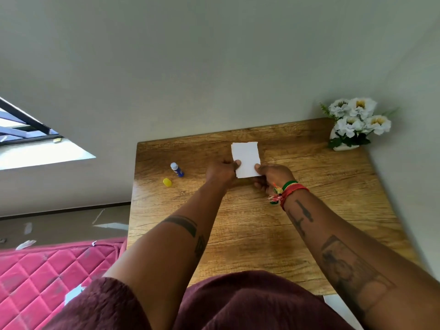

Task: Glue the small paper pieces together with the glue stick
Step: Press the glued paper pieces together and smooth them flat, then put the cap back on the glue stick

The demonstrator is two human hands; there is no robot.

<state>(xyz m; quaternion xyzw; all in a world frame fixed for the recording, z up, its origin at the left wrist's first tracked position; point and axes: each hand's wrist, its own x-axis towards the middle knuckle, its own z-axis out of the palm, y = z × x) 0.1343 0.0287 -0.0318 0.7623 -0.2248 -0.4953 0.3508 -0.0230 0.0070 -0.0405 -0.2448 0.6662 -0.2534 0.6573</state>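
A small white paper piece [245,156] is held above the wooden table [262,234], near its far edge. My left hand [221,172] pinches the paper's lower left corner with the thumb on top. My right hand [273,178] pinches the lower right corner. Whether it is one piece or two pressed together cannot be told. The glue stick [177,169], blue with a pale uncapped tip, lies on the table left of my hands. Its yellow cap [167,182] lies just in front of it.
A white vase of white artificial flowers [354,122] stands at the table's far right corner against the wall. A pink quilted mattress [47,270] lies left of the table, with paper scraps [25,244] on the floor beyond it.
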